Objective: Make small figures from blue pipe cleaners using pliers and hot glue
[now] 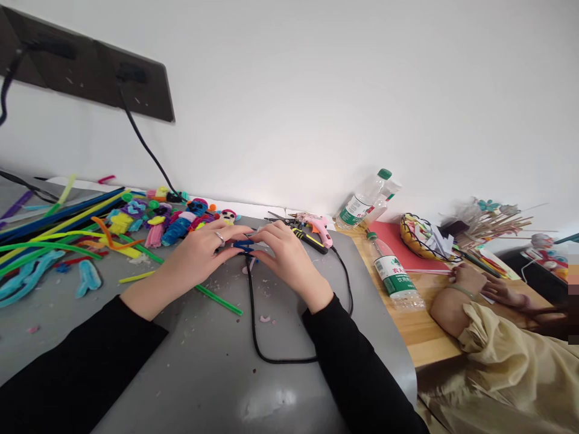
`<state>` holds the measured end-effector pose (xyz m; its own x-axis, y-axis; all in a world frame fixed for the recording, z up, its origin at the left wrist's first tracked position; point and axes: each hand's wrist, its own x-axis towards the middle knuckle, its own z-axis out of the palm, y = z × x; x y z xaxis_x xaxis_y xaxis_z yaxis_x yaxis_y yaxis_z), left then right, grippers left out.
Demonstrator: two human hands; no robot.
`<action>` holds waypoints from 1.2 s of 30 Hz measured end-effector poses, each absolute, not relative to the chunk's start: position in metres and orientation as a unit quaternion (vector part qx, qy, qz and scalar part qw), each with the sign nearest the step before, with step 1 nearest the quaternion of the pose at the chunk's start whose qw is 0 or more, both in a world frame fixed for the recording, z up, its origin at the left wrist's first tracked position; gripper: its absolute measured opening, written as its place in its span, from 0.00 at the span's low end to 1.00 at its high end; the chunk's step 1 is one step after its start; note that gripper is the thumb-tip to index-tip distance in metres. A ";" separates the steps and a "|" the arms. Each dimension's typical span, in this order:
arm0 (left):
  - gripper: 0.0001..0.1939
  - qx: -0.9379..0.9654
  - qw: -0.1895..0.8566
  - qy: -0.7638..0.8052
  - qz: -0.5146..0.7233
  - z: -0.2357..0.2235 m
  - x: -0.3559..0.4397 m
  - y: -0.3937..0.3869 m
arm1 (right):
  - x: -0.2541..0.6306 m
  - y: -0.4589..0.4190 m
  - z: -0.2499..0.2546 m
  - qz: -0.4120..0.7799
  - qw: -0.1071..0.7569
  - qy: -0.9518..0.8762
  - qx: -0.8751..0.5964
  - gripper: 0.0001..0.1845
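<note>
Between my two hands is a short piece of blue pipe cleaner (245, 246), partly covered by the fingers. My left hand (205, 250), with a ring on one finger, pinches it from the left. From the right, my right hand (283, 253) closes its fingertips on the same blue piece. Just behind the left hand lie several small fuzzy pipe-cleaner dolls (174, 220). A pink glue gun (320, 228) and a black-and-yellow-handled tool (310, 240) rest beyond the right hand.
Loose pipe cleaners (54, 241) spread over the left of the grey mat (203, 374). A black cable (271, 360) loops below my hands. At right are water bottles (392, 274), a basket of scraps (420, 238) and a co-worker's arm (456, 301).
</note>
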<state>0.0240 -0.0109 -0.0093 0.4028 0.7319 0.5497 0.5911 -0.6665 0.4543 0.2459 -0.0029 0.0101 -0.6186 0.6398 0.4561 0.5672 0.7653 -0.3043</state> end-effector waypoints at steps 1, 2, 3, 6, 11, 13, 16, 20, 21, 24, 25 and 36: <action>0.19 0.832 0.093 0.399 0.374 -0.009 0.024 -0.011 | 0.246 -0.003 0.010 0.066 0.279 -0.897 -0.337 0.06; 0.19 0.831 0.094 0.402 0.372 -0.009 0.024 -0.011 | 0.245 -0.003 0.010 0.068 0.279 -0.896 -0.338 0.05; 0.19 0.831 0.093 0.405 0.370 -0.009 0.025 -0.011 | 0.245 -0.004 0.010 0.069 0.279 -0.896 -0.339 0.05; 0.19 0.829 0.084 0.411 0.369 -0.009 0.025 -0.011 | 0.245 -0.004 0.010 0.073 0.276 -0.894 -0.346 0.05; 0.19 0.834 0.052 0.392 0.385 -0.011 0.021 -0.007 | 0.244 -0.005 0.012 0.072 0.278 -0.889 -0.357 0.06; 0.21 0.835 0.038 0.385 0.391 -0.012 0.020 -0.006 | 0.244 -0.004 0.012 0.068 0.283 -0.888 -0.356 0.06; 0.21 0.838 0.025 0.376 0.395 -0.012 0.020 -0.005 | 0.244 -0.005 0.012 0.069 0.288 -0.888 -0.351 0.06; 0.20 0.841 0.034 0.373 0.391 -0.012 0.020 -0.005 | 0.243 -0.006 0.013 0.072 0.287 -0.888 -0.351 0.06; 0.19 0.840 0.035 0.373 0.392 -0.013 0.020 -0.005 | 0.243 -0.006 0.013 0.071 0.287 -0.889 -0.351 0.06; 0.19 0.837 0.030 0.372 0.400 -0.014 0.021 -0.005 | 0.244 -0.006 0.013 0.060 0.285 -0.891 -0.347 0.07; 0.19 0.836 0.029 0.371 0.403 -0.014 0.021 -0.005 | 0.244 -0.006 0.013 0.057 0.283 -0.893 -0.346 0.07; 0.16 0.846 0.019 0.347 0.405 -0.012 0.022 -0.007 | 0.242 -0.004 0.010 0.019 0.271 -0.904 -0.331 0.03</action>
